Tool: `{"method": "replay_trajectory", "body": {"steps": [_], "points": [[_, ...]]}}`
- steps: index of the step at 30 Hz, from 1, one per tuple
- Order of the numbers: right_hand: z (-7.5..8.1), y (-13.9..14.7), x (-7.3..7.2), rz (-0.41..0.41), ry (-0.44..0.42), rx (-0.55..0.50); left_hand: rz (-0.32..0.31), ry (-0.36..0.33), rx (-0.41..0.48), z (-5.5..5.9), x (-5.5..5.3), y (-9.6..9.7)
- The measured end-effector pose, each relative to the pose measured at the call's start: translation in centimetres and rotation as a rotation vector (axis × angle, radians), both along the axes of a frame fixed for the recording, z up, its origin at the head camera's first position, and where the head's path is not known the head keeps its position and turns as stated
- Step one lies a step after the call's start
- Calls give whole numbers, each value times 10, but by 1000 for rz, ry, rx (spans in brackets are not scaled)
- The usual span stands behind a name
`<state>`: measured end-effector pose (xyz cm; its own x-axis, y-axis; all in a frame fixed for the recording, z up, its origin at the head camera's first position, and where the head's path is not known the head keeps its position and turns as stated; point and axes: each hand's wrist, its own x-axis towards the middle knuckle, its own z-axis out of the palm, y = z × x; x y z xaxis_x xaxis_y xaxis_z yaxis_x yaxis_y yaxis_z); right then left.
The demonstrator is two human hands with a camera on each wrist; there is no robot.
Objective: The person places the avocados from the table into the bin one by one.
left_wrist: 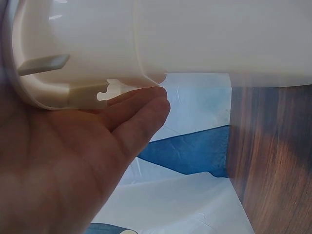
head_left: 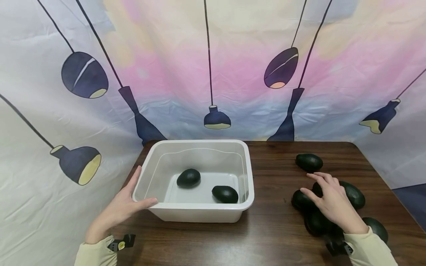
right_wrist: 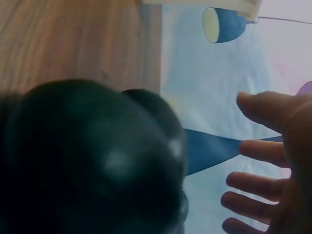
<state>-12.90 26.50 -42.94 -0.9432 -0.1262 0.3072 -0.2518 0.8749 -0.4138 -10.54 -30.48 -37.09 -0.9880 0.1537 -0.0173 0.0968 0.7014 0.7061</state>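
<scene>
A white plastic bin (head_left: 199,213) holds two dark green avocados, one farther back (head_left: 189,178) and one near the front right (head_left: 225,194). At the bin's front left corner is my left hand (head_left: 123,203), its thumb along the front rim and its fingers against the left side. The left wrist view shows those fingers (left_wrist: 141,119) nearly straight below the rim. My right hand (head_left: 336,203) hovers over a group of avocados (head_left: 316,222) on the right, fingers spread and nothing gripped. In the right wrist view, a large avocado (right_wrist: 97,161) appears beside the hand (right_wrist: 273,170).
One avocado (head_left: 309,162) lies apart, beyond the right hand. Another avocado (head_left: 376,229) sits by the right sleeve. The brown wooden table (head_left: 269,229) meets a lamp-patterned cloth (head_left: 179,74) at its back edge.
</scene>
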Motion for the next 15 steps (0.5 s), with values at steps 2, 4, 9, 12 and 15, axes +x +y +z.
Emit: {"method": "replay_trajectory", "body": {"steps": [2,4,9,12,15], "points": [[-5,2,0,0,-42,25,2,-1,-5,0,0,1],[-10,3,0,6,-77,44,6,-2,-12,1,0,1],[-17,6,0,23,-135,89,3,-1,-6,0,-1,1],[-18,6,0,34,-149,109,-1,0,-3,0,-1,0],[-19,6,0,43,-149,121,-1,-2,-2,-2,-1,0]]}}
